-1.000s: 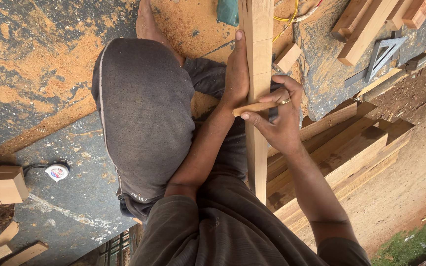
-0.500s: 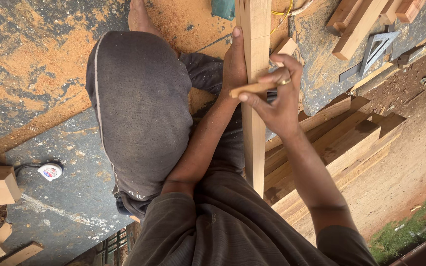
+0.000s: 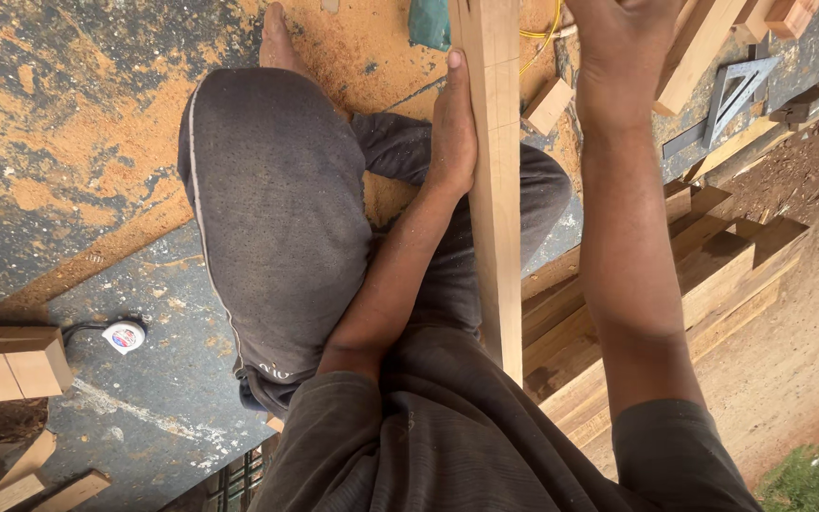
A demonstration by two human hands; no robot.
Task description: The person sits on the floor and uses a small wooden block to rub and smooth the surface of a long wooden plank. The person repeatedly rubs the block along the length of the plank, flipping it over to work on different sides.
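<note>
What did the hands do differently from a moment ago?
The right hand left the long pale wooden plank, where it was holding a pencil against the wood, and reached forward to the top of the picture; the pencil is no longer visible. The left hand stayed pressed flat against the plank's side, and the plank did not shift.

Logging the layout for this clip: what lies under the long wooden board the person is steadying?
Under the long wooden board, sawdust-covered floor and the person's bent leg show beside it. The left hand presses its edge. What supports its near end is hidden by the shirt.
</note>
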